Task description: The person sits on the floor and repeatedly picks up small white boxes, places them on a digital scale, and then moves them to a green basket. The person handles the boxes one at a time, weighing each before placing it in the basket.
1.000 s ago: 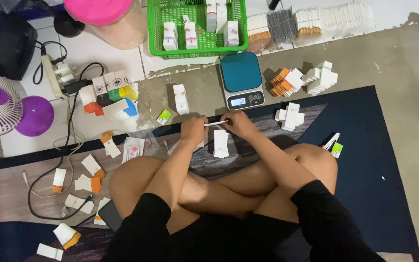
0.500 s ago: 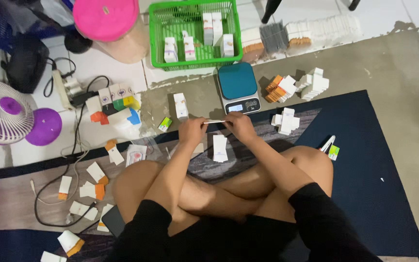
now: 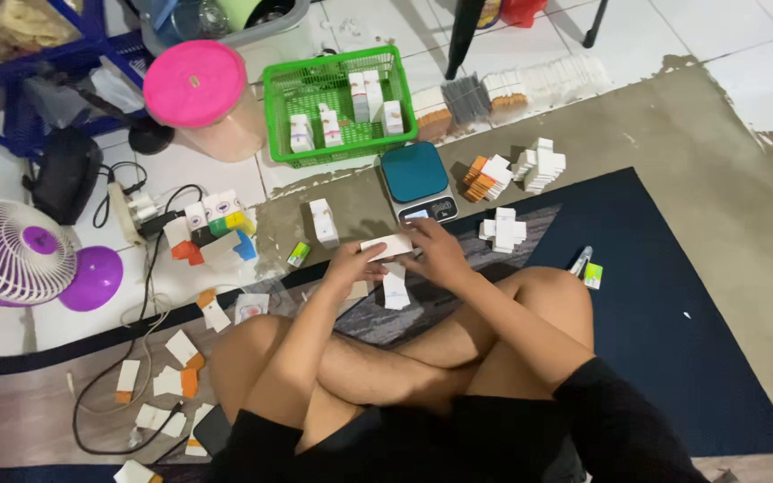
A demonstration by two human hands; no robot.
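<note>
Left hand (image 3: 348,266) grips the left end of a small white carton (image 3: 387,245), right hand (image 3: 436,253) the right end; both grips closed on it. Carton is held above the floor mat (image 3: 673,304), just before the digital scale (image 3: 418,182). Long axis runs left-right, flat between the hands, equally near both.

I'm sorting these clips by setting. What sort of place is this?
Probably a room at home used as a packing spot: the person sits cross-legged on a floor mat, both hands on a small white box, with a small scale and a green basket of boxes nearby.
</note>
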